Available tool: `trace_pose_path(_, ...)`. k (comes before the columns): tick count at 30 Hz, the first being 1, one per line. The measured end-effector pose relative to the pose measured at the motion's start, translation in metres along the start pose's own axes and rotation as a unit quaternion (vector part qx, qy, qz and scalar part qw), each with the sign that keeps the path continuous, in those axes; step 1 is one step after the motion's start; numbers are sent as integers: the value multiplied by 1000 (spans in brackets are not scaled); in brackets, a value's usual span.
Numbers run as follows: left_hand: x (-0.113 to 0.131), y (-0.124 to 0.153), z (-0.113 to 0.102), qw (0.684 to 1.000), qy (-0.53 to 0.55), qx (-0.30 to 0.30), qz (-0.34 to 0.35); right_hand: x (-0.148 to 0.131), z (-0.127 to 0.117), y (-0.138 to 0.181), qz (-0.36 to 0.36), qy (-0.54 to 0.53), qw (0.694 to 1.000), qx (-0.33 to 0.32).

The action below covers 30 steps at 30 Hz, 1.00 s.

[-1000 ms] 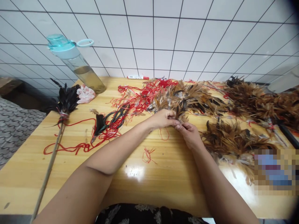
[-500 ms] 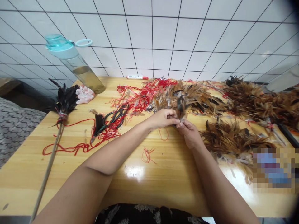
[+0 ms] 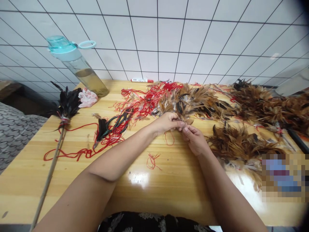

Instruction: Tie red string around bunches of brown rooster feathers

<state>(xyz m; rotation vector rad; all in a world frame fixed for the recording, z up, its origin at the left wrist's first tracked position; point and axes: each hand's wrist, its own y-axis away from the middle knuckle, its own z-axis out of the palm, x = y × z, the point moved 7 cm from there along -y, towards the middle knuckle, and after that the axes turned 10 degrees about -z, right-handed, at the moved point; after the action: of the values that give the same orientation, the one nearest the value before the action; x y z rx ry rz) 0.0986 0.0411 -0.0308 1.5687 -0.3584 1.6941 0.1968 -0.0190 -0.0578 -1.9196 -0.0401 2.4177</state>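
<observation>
My left hand (image 3: 170, 122) and my right hand (image 3: 195, 138) meet over the table's middle, fingertips almost touching. Between them they pinch a few small brown feathers (image 3: 189, 121), partly hidden by the fingers. A thin red thread loop (image 3: 169, 139) hangs or lies just below my left hand. Right behind the hands spreads a heap of brown and black feathers (image 3: 202, 101). Another brown feather bundle (image 3: 241, 141) lies to the right of my right wrist. On the wood in front of my forearms rests a small tangle of red thread (image 3: 153, 161).
Scissors (image 3: 119, 121) lie among red cord (image 3: 113, 137) at left. A stick with black feathers (image 3: 51, 167) crosses the left side. A water bottle (image 3: 84, 72) stands behind it, beside crumpled plastic (image 3: 88, 97). A red marker (image 3: 142, 80) lies by the tiled wall (image 3: 145, 35).
The dark feather that stood upright above my fingertips has gone down, and the held feathers now lie lower against the fingers. Both hands have shifted only slightly.
</observation>
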Motion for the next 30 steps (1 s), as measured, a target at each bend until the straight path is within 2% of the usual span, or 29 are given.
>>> trace_pose_path(6, -2, 1, -12, 985, 165, 50, -15, 2, 0, 0, 10, -40, 999, -9)
trace_pose_path(11, -7, -1, 0, 984, 174, 21, -40, 3, -3, -1, 0, -53, 998, 16)
trace_pose_path(18, -9, -2, 8, 984, 173, -6, -36, 1, -1, -2, -17, -42, 999, 21)
trace_pose_path(26, -8, -1, -2, 978, 201, 2, -57, 3, -3, -1, -23, -39, 999, 9)
trace_pose_path(30, -9, -1, -1, 974, 216, -13, -72, 6, -4, -2, -16, -48, 999, 15)
